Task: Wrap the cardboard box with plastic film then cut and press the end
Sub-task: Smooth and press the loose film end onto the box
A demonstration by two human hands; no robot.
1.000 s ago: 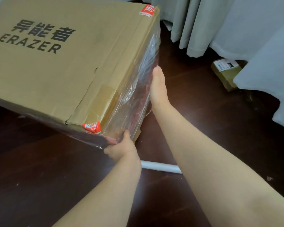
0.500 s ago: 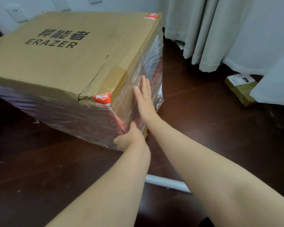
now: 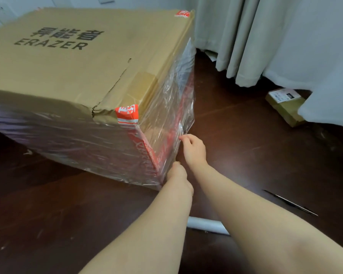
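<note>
Sitting on the dark wood floor (image 3: 246,159) is a big cardboard box (image 3: 77,76), and it is filling the left and middle of the view. Black letters reading ERAZER (image 3: 50,44) are showing on its top. Clear plastic film (image 3: 166,115) is hugging the sides of the box, looking shiny and wrinkly. A bit of red tape (image 3: 127,114) is sticking on the near top corner. The right hand (image 3: 193,149) is reaching to the right side of the box, low down. Its fingers are curling in and pinching the loose edge of the film. The left hand (image 3: 178,175) is touching the film at the near bottom corner, just below the right hand. Its fingers are tucked out of sight, so I cannot tell if it is holding anything. Both bare arms are coming in from the bottom of the view. A white tube (image 3: 206,224) is lying on the floor under the arms, and they are hiding part of it. A thin dark thing (image 3: 289,202) is lying on the floor to the right, too thin to tell what it is. A small brown parcel (image 3: 283,103) with a white label is lying near the pale curtains (image 3: 246,36), which are hanging down at the back.
</note>
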